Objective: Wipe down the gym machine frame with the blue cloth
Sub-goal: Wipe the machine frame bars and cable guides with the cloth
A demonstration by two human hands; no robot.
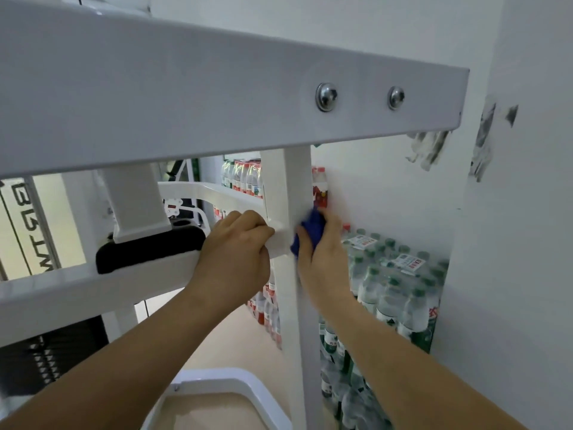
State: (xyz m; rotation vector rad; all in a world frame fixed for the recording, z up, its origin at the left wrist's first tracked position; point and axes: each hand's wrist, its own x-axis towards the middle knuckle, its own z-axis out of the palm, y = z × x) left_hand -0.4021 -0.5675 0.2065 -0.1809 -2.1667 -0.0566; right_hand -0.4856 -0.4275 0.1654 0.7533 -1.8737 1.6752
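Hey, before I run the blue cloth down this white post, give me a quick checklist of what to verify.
1. Cloth in hand: ok, the right hand holds the blue cloth against the upright post's right side.
2. Brace: ok, the left hand grips the crossbar beside the post.
3. Post below the cloth: ok, its front face shows bare.
4. Room beside the post: cannot tell, the water bottles stand close on the right.
5. Cloth cleanliness: cannot tell, the hand mostly covers it.
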